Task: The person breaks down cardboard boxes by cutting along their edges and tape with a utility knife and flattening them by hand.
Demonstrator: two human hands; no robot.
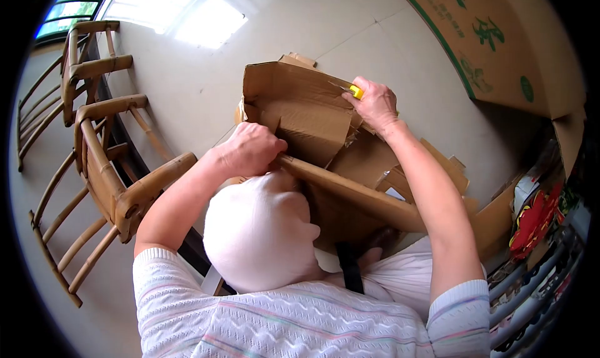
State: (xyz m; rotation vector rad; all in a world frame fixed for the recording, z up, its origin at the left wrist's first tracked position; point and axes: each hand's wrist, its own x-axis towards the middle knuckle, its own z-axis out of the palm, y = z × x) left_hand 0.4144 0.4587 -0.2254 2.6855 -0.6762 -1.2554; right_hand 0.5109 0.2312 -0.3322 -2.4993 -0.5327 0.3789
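Pale floor [312, 24] across the top of the frame, with a bright patch of light at upper left. Two bamboo chairs [102, 164] along the left edge; big carton [509, 55] with green print at upper right; red packaging [536, 219] at lower right. Opened box [315, 130] in the middle of the frame, torn pieces spread toward the right, just above a pink-clad knee [257, 227]. Left of centre, left hand [253, 149] with fingers closed on the box's near edge, fingertips hidden. Right of centre, right hand [375, 105] with fingers wrapped around a yellow cutter [356, 92], close by the box's far edge; whether touching, impossible to tell.
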